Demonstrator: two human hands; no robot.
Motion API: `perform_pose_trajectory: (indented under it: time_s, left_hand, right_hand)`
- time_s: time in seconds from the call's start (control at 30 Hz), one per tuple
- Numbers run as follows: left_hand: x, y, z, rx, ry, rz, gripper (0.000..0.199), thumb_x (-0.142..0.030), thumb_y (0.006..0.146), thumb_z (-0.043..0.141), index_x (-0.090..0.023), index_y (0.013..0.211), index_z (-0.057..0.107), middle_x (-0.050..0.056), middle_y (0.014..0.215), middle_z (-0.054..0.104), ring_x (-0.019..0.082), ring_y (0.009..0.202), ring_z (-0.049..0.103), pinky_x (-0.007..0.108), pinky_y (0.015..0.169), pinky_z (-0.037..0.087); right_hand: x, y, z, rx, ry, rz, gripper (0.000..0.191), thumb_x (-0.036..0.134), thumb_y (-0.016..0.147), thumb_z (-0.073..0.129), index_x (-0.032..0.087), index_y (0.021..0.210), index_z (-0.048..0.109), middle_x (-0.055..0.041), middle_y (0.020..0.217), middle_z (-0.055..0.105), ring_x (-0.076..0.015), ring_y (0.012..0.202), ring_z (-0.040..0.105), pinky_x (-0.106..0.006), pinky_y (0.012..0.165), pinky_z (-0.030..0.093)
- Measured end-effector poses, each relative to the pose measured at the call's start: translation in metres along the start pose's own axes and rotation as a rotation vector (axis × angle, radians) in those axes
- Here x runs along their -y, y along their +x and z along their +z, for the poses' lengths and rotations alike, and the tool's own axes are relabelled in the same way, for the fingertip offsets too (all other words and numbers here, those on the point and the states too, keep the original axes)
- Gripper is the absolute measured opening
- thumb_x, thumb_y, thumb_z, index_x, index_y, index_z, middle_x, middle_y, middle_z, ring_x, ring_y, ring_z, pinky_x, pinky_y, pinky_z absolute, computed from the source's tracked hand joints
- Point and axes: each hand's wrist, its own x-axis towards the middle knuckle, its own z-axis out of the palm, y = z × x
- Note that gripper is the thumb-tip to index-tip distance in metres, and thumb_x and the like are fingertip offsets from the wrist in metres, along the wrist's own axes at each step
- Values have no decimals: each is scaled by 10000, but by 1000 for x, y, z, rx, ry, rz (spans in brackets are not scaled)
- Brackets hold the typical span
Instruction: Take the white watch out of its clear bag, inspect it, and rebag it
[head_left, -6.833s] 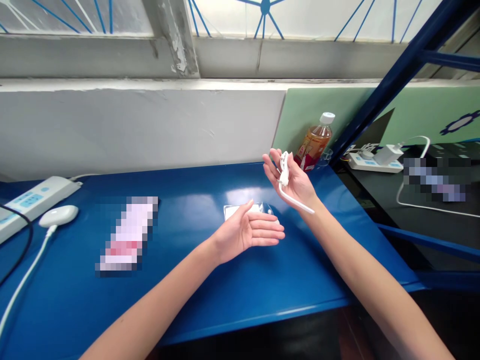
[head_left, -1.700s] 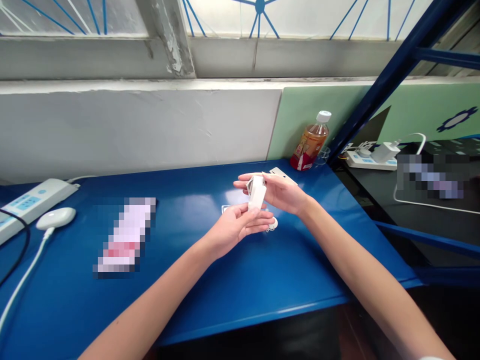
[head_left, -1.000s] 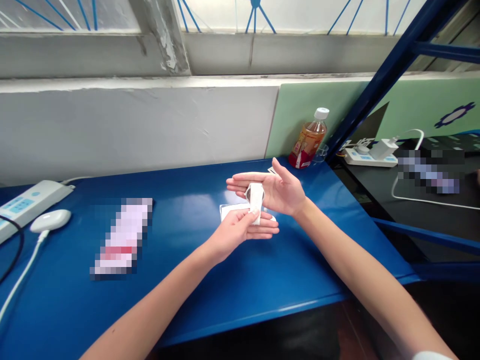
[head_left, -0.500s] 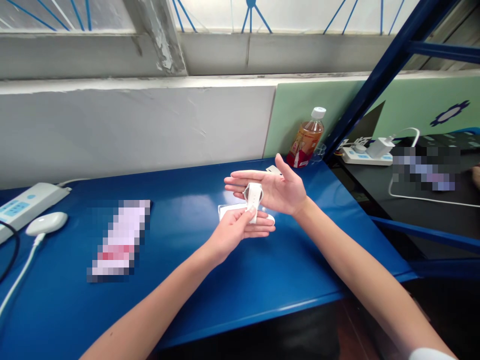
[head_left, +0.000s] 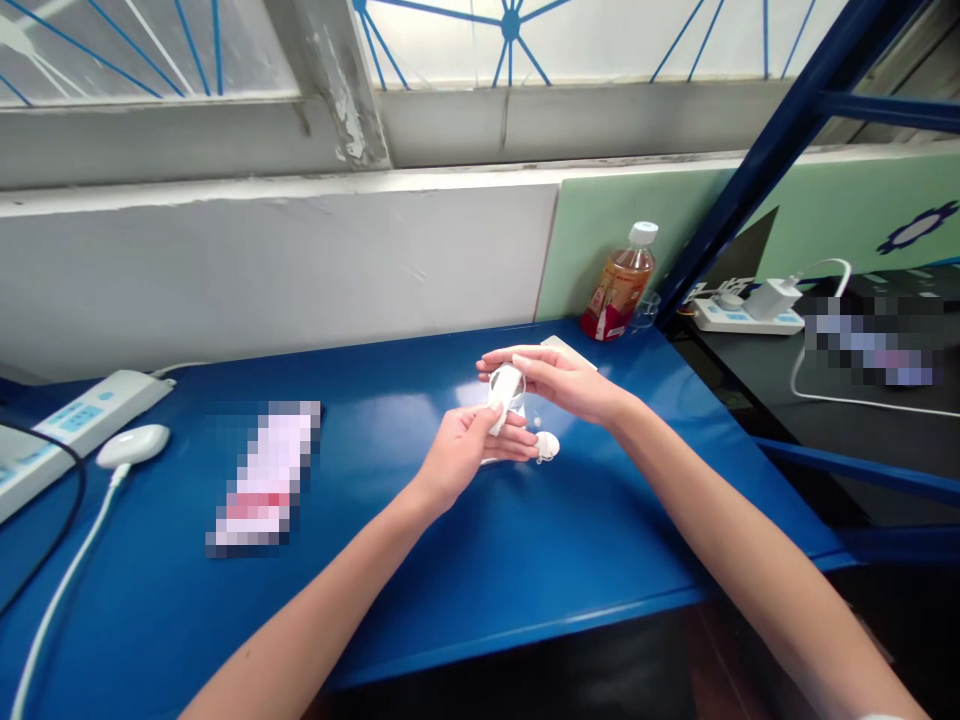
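Over the blue desk [head_left: 390,400], my left hand [head_left: 465,445] pinches a white strap [head_left: 505,395] with a round, thin-rimmed loop at its upper end; it looks like a wristwatch, but the kind is not certain. My right hand [head_left: 559,378] is at the loop, thumb and fingers closed about its upper right edge. Just below the fingertips lies a small white round piece [head_left: 548,446] on the desk. Some clear material and a flat white item are mostly hidden beneath my left hand.
A phone [head_left: 270,480] lies at left, beside a white mouse-shaped device [head_left: 133,446] on a cable and a power strip [head_left: 90,420]. Behind my right hand are a pale card [head_left: 568,352] and a drink bottle [head_left: 619,285]. A blue frame post [head_left: 780,150] stands at right.
My right hand was spread flat with its thumb up; its thumb has come down onto the loop. The strap has tilted slightly. The view has shifted a little.
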Motion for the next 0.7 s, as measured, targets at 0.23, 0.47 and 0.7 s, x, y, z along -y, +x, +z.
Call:
perform_pose_trajectory:
  time_s: [0.23,0.47,0.7]
  left_hand:
    - [1,0,-3,67,203,29,511,-591,825,628,-84,857,682,132,757,751,242,670,737,360,692,594]
    - [-7,-4,-16,-241,903,484,334,-451,931,552,-189,1107,663,67,932,745,198,715,704,274,650,522]
    - [6,2,-37,86,1356,592,512,-421,880,630,-157,1312,550,162,1334,588,344,1270,508,498,1056,400]
  right_hand:
    - [-1,-29,-10,-65,-395,-15,345,382,844,700,182,1124,729,-23,732,724,-150,625,650,-281,581,528]
    - [-19,-39,-22,-338,-375,-78,339,388,789,738,166,1044,753,-75,828,759,-202,710,710,-336,643,592]
    - [-26,-40,-36,-436,-506,-6,345,394,803,679,117,992,758,-67,715,728,-169,571,647,-299,527,545]
